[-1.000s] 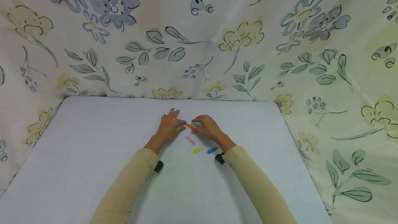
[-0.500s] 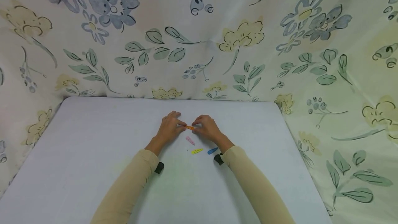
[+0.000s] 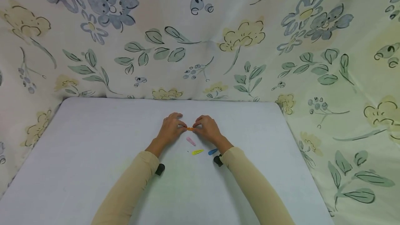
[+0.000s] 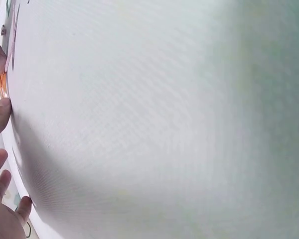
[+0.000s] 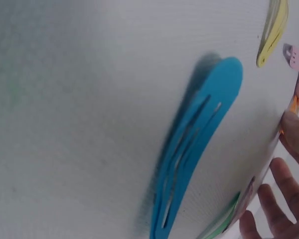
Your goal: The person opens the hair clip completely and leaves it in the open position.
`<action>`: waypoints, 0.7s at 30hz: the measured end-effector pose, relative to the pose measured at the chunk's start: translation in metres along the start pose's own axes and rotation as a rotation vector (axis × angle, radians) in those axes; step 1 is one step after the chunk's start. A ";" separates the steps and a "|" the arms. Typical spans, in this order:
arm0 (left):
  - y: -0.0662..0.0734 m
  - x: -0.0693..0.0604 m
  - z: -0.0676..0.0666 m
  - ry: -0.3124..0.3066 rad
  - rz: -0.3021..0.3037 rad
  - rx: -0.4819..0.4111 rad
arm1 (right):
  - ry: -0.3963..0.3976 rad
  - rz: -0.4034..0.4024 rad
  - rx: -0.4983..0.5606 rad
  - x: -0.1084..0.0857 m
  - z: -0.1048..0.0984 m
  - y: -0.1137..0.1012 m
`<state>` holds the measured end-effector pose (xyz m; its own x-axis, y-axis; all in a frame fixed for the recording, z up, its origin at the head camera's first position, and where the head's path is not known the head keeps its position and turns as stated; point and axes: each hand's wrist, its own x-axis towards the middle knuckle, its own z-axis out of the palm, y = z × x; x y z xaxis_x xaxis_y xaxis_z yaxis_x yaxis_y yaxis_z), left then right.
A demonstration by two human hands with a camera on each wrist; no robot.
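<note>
Pinching an orange snap hair clip (image 3: pixel 190 128) at opposite ends with fingers of left hand (image 3: pixel 170 127) and right hand (image 3: pixel 208 128), near pink clip (image 3: pixel 191 141), yellow clip (image 3: pixel 197 152), blue clip (image 5: pixel 197 139).

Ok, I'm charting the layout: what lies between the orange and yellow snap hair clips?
The pink snap hair clip lies between them in the head view.

White table (image 3: pixel 78 169) bears pink clip (image 3: pixel 191 141), yellow clip (image 3: pixel 197 152), blue clip (image 5: pixel 202 134) (green clip (image 5: pixel 226 219) too, apparently).
</note>
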<state>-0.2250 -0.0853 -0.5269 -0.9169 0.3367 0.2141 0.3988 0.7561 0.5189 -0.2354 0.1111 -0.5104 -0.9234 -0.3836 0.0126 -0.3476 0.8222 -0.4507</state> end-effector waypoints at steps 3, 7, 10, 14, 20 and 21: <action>0.000 0.000 -0.001 0.010 0.011 -0.003 | 0.009 -0.007 -0.010 0.001 0.000 -0.002; 0.002 -0.001 -0.002 0.019 0.024 -0.023 | 0.015 0.002 0.012 0.000 0.000 -0.002; 0.002 -0.001 -0.002 0.027 0.033 -0.035 | 0.019 0.005 0.035 0.000 0.000 -0.001; 0.002 -0.002 -0.002 0.027 0.030 -0.041 | 0.010 -0.004 0.060 0.001 0.001 0.001; 0.004 -0.004 -0.004 -0.001 -0.004 -0.058 | 0.008 -0.028 0.064 0.000 0.001 0.002; 0.004 -0.004 -0.005 0.001 -0.001 -0.057 | 0.014 -0.031 0.064 0.000 0.001 0.002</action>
<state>-0.2198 -0.0862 -0.5217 -0.9174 0.3356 0.2141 0.3965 0.7234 0.5652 -0.2355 0.1123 -0.5122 -0.9148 -0.4020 0.0399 -0.3654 0.7812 -0.5062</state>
